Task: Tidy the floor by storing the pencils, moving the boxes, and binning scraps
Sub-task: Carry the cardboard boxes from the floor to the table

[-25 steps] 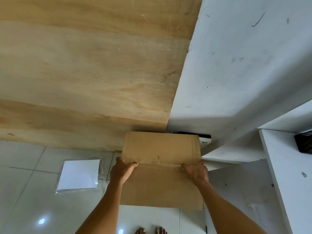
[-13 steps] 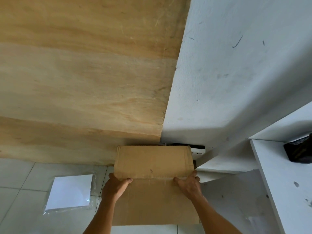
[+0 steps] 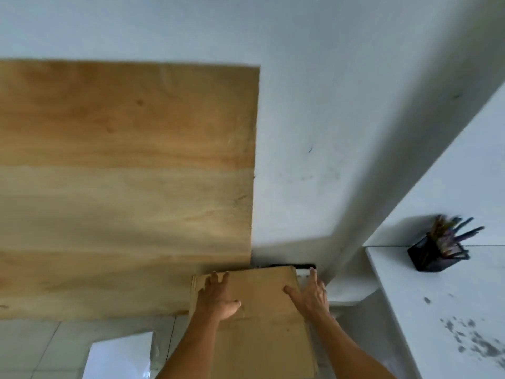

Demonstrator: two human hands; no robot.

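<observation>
A flattened brown cardboard box [image 3: 262, 324] stands on end in the corner, between the plywood sheet and the white wall. My left hand [image 3: 218, 296] lies flat on its upper left face with fingers spread. My right hand [image 3: 311, 294] presses its upper right edge, fingers stretched along the side. A black mesh holder [image 3: 434, 255] filled with several pencils stands on the white desk at the right.
A large plywood sheet [image 3: 123, 187] leans on the wall to the left. A white desk [image 3: 451, 310] with dark smudges fills the right. A plastic-wrapped white pack [image 3: 120, 356] lies on the tiled floor at lower left. Something black and white [image 3: 303, 272] sits behind the box.
The view has tilted up, bringing the pencil holder into sight. Both hands have slid from the box's middle crease up to its top part, fingers now spread flat against it.
</observation>
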